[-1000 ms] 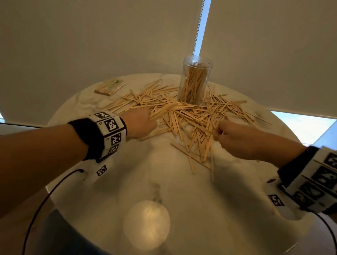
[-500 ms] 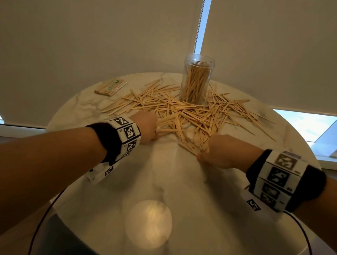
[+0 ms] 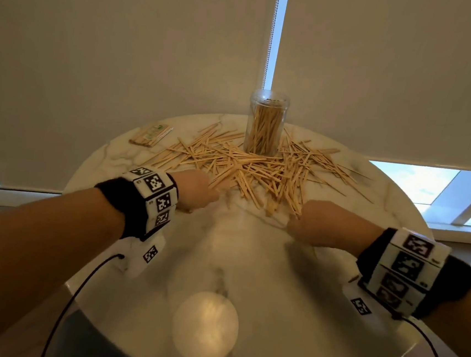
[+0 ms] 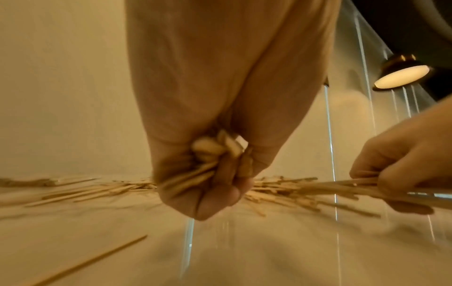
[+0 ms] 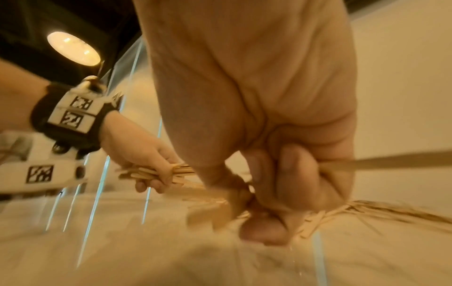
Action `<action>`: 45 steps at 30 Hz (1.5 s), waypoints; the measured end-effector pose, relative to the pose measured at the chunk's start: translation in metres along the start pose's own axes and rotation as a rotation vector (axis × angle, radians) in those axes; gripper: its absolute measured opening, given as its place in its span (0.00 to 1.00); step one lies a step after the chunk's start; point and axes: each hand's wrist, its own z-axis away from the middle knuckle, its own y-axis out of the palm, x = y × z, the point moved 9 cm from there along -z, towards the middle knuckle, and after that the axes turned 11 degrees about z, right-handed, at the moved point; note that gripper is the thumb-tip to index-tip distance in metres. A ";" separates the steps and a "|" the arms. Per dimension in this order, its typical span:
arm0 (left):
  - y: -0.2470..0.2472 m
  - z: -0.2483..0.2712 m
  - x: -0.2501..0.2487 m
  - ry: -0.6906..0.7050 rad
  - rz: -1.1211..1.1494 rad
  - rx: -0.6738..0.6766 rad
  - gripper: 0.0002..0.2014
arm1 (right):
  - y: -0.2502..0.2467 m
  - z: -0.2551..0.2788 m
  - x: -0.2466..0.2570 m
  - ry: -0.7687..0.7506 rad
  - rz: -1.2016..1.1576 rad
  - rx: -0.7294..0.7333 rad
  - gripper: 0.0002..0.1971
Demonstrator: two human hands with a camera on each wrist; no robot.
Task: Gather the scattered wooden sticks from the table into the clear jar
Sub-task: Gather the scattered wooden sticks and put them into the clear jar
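Note:
A heap of thin wooden sticks [image 3: 247, 165] lies spread across the far half of the round marble table [image 3: 250, 254]. Behind it stands the clear jar [image 3: 266, 123], upright and partly filled with sticks. My left hand [image 3: 195, 190] is at the heap's near left edge and grips a bundle of sticks [image 4: 208, 164] in its fist. My right hand [image 3: 313, 222] is at the heap's near right edge, fingers curled round another bundle of sticks [image 4: 342, 185]; one stick [image 5: 386, 164] juts out to its side.
A small flat packet of sticks [image 3: 150, 135] lies at the table's far left. Roller blinds [image 3: 125, 52] hang right behind the table. A round lamp reflection [image 3: 205, 322] shows on the bare near part of the tabletop. Cables run from both wrist cameras.
Both hands have drawn back toward me from the heap's middle to its near edge, closing on sticks; the right hand moved furthest, down and back.

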 end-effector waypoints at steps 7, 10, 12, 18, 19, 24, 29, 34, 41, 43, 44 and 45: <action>0.003 0.001 0.001 -0.062 0.722 0.061 0.10 | -0.013 0.017 -0.018 0.067 -0.463 -0.130 0.30; -0.001 -0.002 -0.001 -0.058 0.876 0.015 0.09 | -0.022 0.023 -0.014 0.053 -0.544 -0.190 0.27; -0.003 -0.003 -0.007 -0.047 0.981 0.001 0.08 | -0.030 0.026 -0.009 0.025 -0.601 -0.251 0.22; -0.012 -0.014 -0.022 -0.005 1.161 -0.154 0.18 | -0.050 0.022 0.008 -0.012 -0.622 -0.441 0.18; -0.010 -0.014 -0.025 -0.008 1.179 -0.157 0.20 | -0.053 0.023 0.011 -0.025 -0.632 -0.467 0.18; -0.010 -0.025 -0.056 0.136 1.188 -0.127 0.47 | -0.062 0.014 0.034 -0.115 -0.651 -0.524 0.16; -0.013 -0.033 -0.078 0.259 1.292 -0.079 0.45 | -0.072 -0.015 0.053 -0.181 -0.656 -0.482 0.16; -0.023 -0.051 -0.068 0.317 1.364 -0.159 0.14 | -0.088 -0.043 0.064 -0.252 -0.602 -0.417 0.16; -0.060 -0.083 -0.043 0.296 1.584 -0.377 0.17 | -0.093 -0.066 0.049 -0.207 -0.631 -0.464 0.20; -0.073 -0.093 -0.038 0.317 1.644 -0.436 0.16 | -0.093 -0.070 0.042 -0.181 -0.623 -0.471 0.18; -0.079 -0.098 -0.035 0.321 1.659 -0.460 0.17 | -0.094 -0.073 0.036 -0.165 -0.656 -0.469 0.17; -0.083 -0.103 -0.032 0.319 1.648 -0.481 0.18 | -0.098 -0.073 0.030 -0.156 -0.719 -0.477 0.18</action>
